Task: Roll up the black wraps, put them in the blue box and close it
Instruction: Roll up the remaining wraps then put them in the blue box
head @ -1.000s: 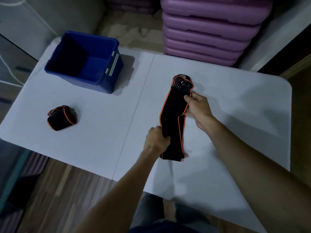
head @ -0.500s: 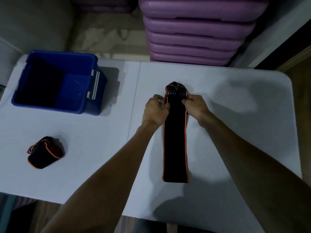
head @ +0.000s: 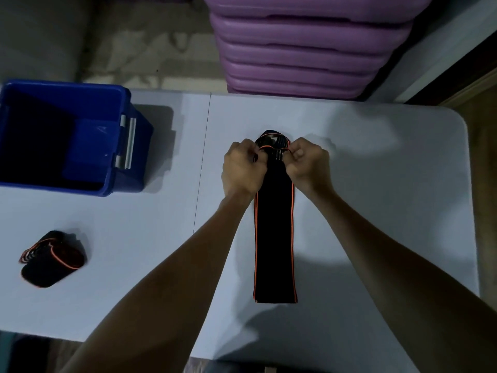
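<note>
Fingers of the left hand (head: pixel 243 168) and the right hand (head: pixel 309 164) are curled tight on the far end of a long black wrap (head: pixel 274 238), each hand pinching one side of the small turned-over fold there. The rest of this orange-edged wrap lies flat and straight on the white bench (head: pixel 376 184), running from the hands toward the near edge, between the two forearms. A rolled black wrap (head: pixel 52 258), also edged in orange, sits on the bench well apart from the flat one, to its left and nearer the camera than the blue box (head: pixel 64 135). The box stands open at the far left of the bench, beyond the rolled wrap, with a pale latch (head: pixel 129 142) on its right wall; its inside is dark. Behind the bench, past the hands, rises a stack of purple plastic pieces (head: pixel 309 49).
</note>
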The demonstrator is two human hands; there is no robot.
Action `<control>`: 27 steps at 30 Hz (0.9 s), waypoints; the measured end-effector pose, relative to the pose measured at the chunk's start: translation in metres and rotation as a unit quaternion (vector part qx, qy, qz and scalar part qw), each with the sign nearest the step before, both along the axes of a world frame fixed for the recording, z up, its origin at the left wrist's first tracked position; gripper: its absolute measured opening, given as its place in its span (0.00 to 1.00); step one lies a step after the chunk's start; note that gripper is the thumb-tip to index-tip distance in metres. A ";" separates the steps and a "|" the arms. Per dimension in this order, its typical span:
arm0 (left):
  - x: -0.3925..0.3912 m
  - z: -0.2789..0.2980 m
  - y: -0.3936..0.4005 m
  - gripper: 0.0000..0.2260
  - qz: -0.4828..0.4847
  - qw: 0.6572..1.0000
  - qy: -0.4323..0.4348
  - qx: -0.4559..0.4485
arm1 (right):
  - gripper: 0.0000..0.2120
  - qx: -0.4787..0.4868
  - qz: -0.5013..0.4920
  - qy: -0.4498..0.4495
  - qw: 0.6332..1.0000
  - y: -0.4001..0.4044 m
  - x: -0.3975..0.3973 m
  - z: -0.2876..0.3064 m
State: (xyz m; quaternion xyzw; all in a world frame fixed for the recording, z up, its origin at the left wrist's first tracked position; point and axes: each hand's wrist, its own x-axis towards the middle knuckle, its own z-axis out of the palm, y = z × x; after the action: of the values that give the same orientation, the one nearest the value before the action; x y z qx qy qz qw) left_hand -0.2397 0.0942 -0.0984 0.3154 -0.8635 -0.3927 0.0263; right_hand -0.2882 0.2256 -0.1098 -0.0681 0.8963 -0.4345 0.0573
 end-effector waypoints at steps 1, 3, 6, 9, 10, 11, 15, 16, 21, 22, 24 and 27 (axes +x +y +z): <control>0.000 0.000 0.000 0.07 0.007 1.000 -0.012 0.010 | 0.05 0.002 0.000 -0.015 1.000 -0.002 -0.001 0.000; -0.003 -0.002 0.000 0.08 0.011 0.999 -0.036 0.024 | 0.05 0.006 -0.010 -0.019 1.000 -0.003 -0.005 0.001; -0.010 0.000 -0.002 0.07 -0.001 0.998 -0.054 0.012 | 0.04 0.012 -0.036 -0.014 0.999 -0.003 -0.014 -0.006; -0.017 -0.001 -0.006 0.07 -0.003 1.000 -0.025 -0.004 | 0.06 -0.004 -0.068 -0.001 0.998 -0.004 -0.020 -0.011; -0.018 -0.001 -0.008 0.07 0.001 1.000 -0.010 0.002 | 0.08 -0.016 -0.075 0.006 0.997 -0.004 -0.021 -0.013; -0.018 -0.002 -0.008 0.07 0.007 1.000 0.006 0.013 | 0.08 -0.028 -0.079 0.010 0.996 -0.003 -0.020 -0.013; -0.015 -0.004 -0.008 0.12 0.031 0.997 0.023 0.064 | 0.07 -0.043 -0.076 0.017 0.996 -0.002 -0.010 -0.014; -0.014 -0.005 -0.008 0.11 0.027 0.997 0.022 0.071 | 0.07 -0.031 -0.072 0.015 0.997 -0.002 -0.008 -0.015; -0.015 -0.006 -0.009 0.06 0.004 0.997 0.031 0.064 | 0.02 0.008 -0.024 0.029 0.999 -0.007 -0.014 -0.016; -0.015 -0.005 -0.009 0.06 0.007 0.997 0.034 0.066 | 0.01 0.003 -0.025 0.028 0.999 -0.008 -0.016 -0.014; -0.013 -0.005 -0.010 0.06 0.012 0.997 0.035 0.074 | 0.03 -0.010 -0.033 0.019 0.999 -0.009 -0.018 -0.011; -0.005 -0.008 -0.013 0.09 0.041 0.997 0.011 0.064 | 0.08 0.008 -0.064 0.015 0.998 -0.005 -0.014 -0.010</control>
State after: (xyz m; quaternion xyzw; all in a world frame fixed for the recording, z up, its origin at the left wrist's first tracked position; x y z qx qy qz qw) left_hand -0.2443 0.0815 -0.1065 0.3471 -0.8224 -0.4497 0.0320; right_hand -0.3023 0.2201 -0.1202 -0.0166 0.9029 -0.4293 0.0162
